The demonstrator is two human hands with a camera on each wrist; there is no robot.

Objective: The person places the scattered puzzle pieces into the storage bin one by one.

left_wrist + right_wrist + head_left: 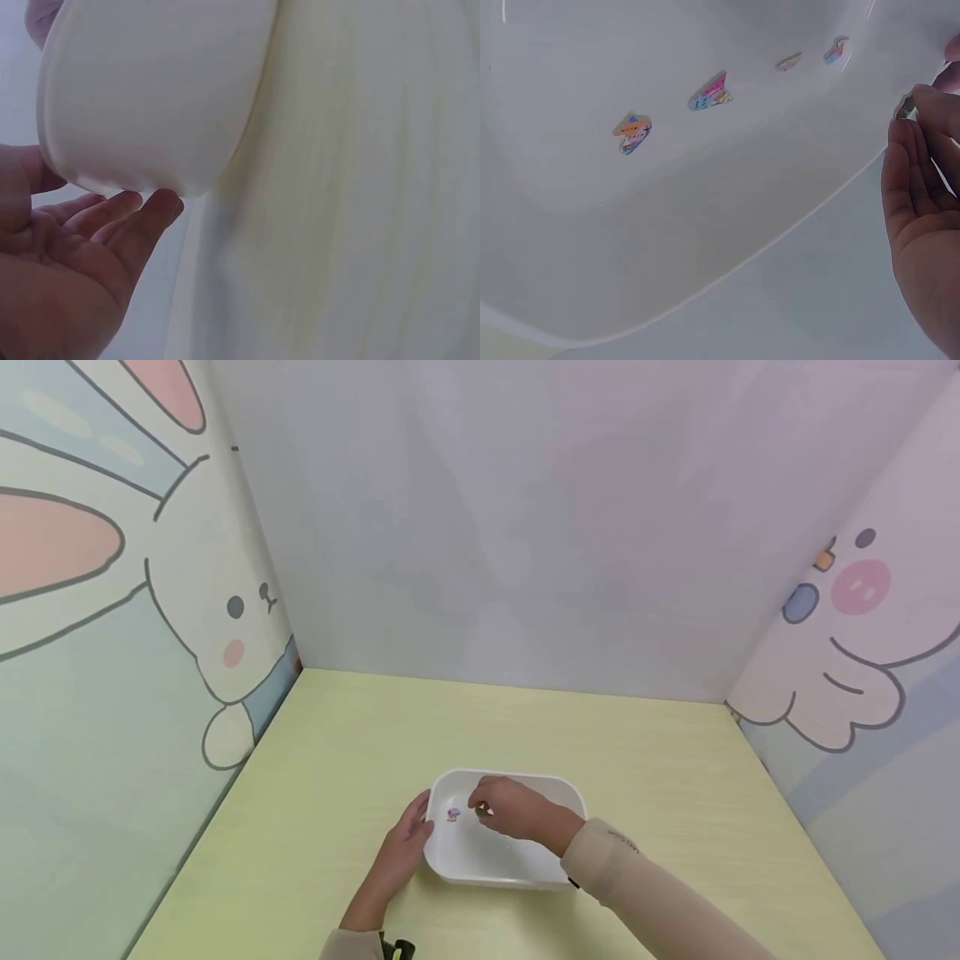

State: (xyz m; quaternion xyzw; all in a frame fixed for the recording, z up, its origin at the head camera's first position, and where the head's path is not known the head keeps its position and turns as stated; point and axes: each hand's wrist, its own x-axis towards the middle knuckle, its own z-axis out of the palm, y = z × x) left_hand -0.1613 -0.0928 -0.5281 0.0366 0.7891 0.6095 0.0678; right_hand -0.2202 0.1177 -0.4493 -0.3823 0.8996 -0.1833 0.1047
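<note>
A white plastic basin (504,882) sits on the table. My left hand (400,853) holds its left end; in the left wrist view the fingertips (161,206) touch the outer wall and the thumb lies at the rim. Over the inside of the basin, my right hand (517,810) pinches a small greenish piece (905,108) between thumb and fingers; its kind is hard to make out. Several small scraps with colourful print lie on the basin floor, among them an orange-and-blue scrap (634,133) and a pink-and-blue scrap (711,94).
Pale yellow-green tabletop (360,727) surrounds the basin. Behind it stands a plain grey wall (480,527). A rabbit picture (210,577) covers the left wall, and another cartoon animal (862,635) is on the right one.
</note>
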